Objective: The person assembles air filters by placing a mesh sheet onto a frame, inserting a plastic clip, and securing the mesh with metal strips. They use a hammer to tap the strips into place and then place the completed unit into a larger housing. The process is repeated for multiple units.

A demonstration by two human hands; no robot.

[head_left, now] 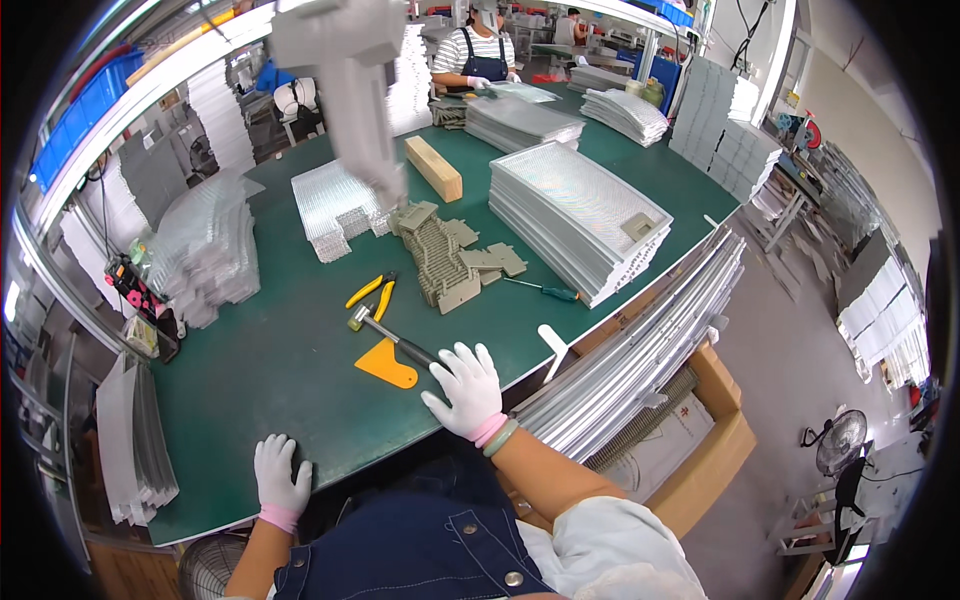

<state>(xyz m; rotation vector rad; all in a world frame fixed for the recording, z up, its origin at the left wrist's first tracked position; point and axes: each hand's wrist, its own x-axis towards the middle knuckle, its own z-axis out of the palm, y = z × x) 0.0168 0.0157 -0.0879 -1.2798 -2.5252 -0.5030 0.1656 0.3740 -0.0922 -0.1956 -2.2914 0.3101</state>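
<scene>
My left hand (282, 480), in a white glove with a pink cuff, rests open on the green table (300, 400) by its front edge, holding nothing. Fingers apart, my gloved right hand (470, 395) is over the table edge, right by the handle end of a hammer (400, 342); whether it touches the handle I cannot tell. Beside the hammer lie a yellow scraper (388, 366) and yellow-handled pliers (373, 291). Farther back is a heap of grey-beige plastic pieces (440, 260), with a teal-handled screwdriver (555, 292) to its right.
Stacked silver panels (570, 210) stand at the right, a wooden block (433, 168) behind the heap. Long metal strips (640, 350) lie over a cardboard box (725, 435) beside the table. A blurred grey overhead fixture (355, 100) hangs in front. Across the table a person (480, 55) works.
</scene>
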